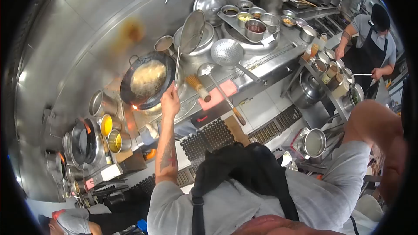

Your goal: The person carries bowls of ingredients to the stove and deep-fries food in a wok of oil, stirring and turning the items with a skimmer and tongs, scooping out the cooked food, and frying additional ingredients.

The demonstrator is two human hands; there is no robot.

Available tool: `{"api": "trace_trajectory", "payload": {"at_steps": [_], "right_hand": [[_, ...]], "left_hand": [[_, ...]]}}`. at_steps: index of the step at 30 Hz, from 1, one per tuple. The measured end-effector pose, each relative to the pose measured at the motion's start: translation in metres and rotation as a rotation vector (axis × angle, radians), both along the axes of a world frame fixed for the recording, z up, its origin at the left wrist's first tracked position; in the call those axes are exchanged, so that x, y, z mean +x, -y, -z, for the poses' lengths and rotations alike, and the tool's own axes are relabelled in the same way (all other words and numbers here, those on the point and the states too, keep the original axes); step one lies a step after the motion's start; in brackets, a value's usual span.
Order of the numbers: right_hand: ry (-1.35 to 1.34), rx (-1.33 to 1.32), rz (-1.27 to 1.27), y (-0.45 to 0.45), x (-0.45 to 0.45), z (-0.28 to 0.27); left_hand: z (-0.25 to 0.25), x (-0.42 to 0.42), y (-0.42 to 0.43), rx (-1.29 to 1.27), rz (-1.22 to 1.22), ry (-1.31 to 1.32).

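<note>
Gripping the skimmer (192, 32), the left hand (170, 101) is beside the wok (127, 88), near the front edge of the desk (283, 61); open floor (268, 100) lies rightward. The right hand is unseen, its state untellable.

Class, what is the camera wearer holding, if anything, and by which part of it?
The left hand grips the strainer by its long handle, away from the mesh. The right hand is out of view, so its hold cannot be told.
</note>
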State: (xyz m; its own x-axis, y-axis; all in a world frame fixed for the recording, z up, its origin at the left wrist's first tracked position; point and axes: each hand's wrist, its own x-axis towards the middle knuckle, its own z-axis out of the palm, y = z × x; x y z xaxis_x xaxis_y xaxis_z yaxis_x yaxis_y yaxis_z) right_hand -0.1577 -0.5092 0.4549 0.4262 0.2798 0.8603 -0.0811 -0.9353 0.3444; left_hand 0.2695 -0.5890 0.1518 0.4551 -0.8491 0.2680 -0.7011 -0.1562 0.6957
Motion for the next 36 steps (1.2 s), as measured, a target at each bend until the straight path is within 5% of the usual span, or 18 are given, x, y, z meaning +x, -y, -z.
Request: {"api": "trace_trajectory", "payload": {"at_steps": [6,10,12,14,15,16,19,25,36], "right_hand": [[-0.127,-0.001,-0.001,0.01,0.013,-0.009],[-0.164,-0.059,0.012,0.016,0.003,-0.003],[-0.116,-0.031,0.012,0.012,-0.002,-0.002],[-0.047,0.033,0.017,0.01,-0.005,-0.005],[-0.049,0.033,0.015,0.013,-0.007,-0.009],[-0.051,0.02,0.007,0.01,-0.007,-0.006],[-0.067,0.054,-0.033,0.008,0.001,0.005],[-0.081,0.233,-0.18,0.028,0.027,0.041],[-0.213,0.337,-0.185,0.046,0.031,0.09]], "left_hand": [[0.012,0.014,-0.032,-0.114,0.032,0.088],[0.012,0.022,-0.025,-0.049,0.058,-0.151],[0.035,0.035,-0.015,-0.163,0.024,0.076],[-0.007,0.018,-0.023,0.184,-0.023,0.025],[0.005,0.022,-0.026,0.082,0.003,-0.043],[0.016,0.029,-0.011,-0.064,0.042,-0.106],[0.003,0.021,-0.011,0.096,-0.003,-0.165],[0.008,0.018,0.006,-0.002,0.037,-0.002],[0.027,-0.002,0.007,0.005,0.098,-0.142]]}}
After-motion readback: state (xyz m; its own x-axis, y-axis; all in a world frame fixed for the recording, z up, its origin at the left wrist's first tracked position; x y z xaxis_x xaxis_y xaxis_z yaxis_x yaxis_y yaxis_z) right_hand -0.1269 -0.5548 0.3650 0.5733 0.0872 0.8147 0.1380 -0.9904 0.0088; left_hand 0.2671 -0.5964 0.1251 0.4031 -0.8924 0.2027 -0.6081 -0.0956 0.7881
